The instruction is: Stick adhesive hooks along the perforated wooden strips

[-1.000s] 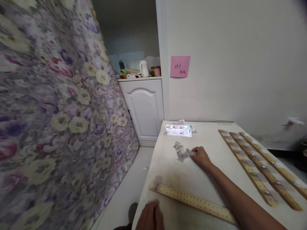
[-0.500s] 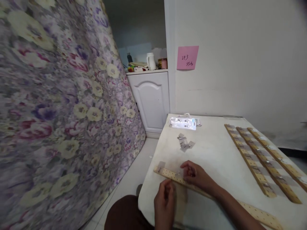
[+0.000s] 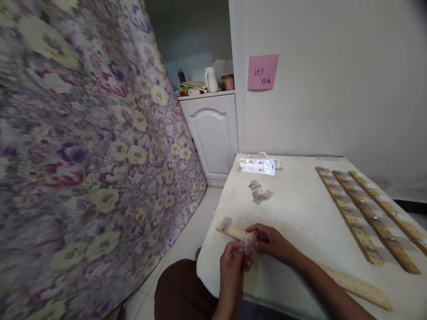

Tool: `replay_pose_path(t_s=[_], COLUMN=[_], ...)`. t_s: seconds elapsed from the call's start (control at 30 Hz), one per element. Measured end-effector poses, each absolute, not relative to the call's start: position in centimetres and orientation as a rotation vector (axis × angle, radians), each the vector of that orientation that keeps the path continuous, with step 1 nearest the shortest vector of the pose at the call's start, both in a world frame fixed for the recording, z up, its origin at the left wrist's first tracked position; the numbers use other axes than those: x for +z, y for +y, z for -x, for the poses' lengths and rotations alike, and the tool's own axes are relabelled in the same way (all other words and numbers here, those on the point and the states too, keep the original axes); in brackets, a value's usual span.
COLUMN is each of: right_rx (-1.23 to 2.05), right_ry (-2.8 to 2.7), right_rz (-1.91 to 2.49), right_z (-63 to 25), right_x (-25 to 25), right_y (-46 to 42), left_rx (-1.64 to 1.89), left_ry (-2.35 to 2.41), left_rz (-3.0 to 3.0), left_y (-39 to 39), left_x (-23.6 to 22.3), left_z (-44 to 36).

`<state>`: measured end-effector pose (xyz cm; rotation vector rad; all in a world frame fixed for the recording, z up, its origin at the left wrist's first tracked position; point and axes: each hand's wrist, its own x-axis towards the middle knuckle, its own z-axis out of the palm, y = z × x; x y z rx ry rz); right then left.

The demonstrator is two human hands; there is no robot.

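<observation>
Between my hands is a small clear plastic packet with something shiny in it, held just over the near edge of a perforated wooden strip. My left hand pinches the packet's lower side with curled fingers. From the other side my right hand grips the packet's right part, its forefinger reaching over the top. The strip runs on under my right forearm and comes out at lower right. Another clear packet sits at the strip's left end.
Several loose small packets lie farther back on the white table. Behind them is a clear blister pack. Three wooden strips with packets, one of them the leftmost strip, lie at right. A floral curtain hangs at left.
My left hand has risen to the packet and now pinches it together with the right. The packet has come slightly lower, toward the strip's near edge. The view has shifted a little.
</observation>
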<state>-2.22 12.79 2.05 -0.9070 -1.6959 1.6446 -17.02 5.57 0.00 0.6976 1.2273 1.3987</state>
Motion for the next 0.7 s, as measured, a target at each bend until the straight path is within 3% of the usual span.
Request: replay_pose_path(t_s=[0.33,0.53,0.7], right_rx=[1.448,1.366,1.275], right_ry=[-1.767,-1.837,-1.889], right_rz=[0.998,1.053,1.064], right_z=[4.5,5.9,6.6], right_x=[0.8,-1.1,-1.9], right_y=[16.0,18.1,18.5], left_rx=[1.396,1.331,1.296], left_ry=[1.369,1.832,1.864], left_rz=[-0.842,-1.505,-1.658], left_y=[6.0,5.2,5.2], left_x=[0.2,0.4,-0.2], left_z=[17.9,19.2,19.3])
